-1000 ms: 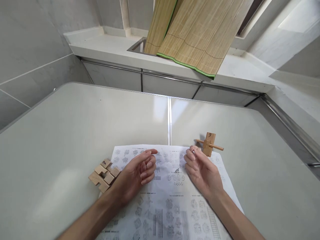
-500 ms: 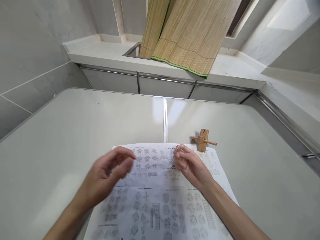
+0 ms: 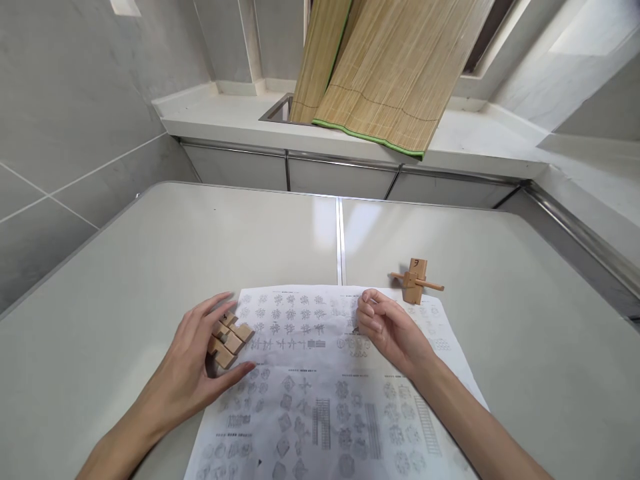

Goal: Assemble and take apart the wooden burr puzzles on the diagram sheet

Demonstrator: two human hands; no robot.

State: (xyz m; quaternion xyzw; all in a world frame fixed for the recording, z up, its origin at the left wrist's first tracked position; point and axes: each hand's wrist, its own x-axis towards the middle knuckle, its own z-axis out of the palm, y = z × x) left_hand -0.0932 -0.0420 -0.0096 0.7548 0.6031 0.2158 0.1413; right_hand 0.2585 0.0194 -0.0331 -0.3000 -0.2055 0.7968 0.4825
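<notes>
My left hand [image 3: 197,357] wraps around a wooden block puzzle [image 3: 229,337] at the left edge of a printed instruction sheet [image 3: 320,387], thumb below it and fingers above it. My right hand [image 3: 389,330] rests on the sheet with its fingers curled loosely and nothing visible in them. A second wooden puzzle piece [image 3: 416,281] with a thin dowel through it stands just past the sheet's far right corner, a little beyond my right hand.
The sheet lies on a pale grey table [image 3: 150,267] with a metal seam [image 3: 341,240] down the middle. Behind it runs a white ledge [image 3: 230,117] with rolled bamboo mats [image 3: 385,73] leaning on it. Tiled walls stand left and right.
My left hand moved left off the sheet and closed around the block puzzle. My right hand stayed on the sheet, fingers curled. The view shifted slightly.
</notes>
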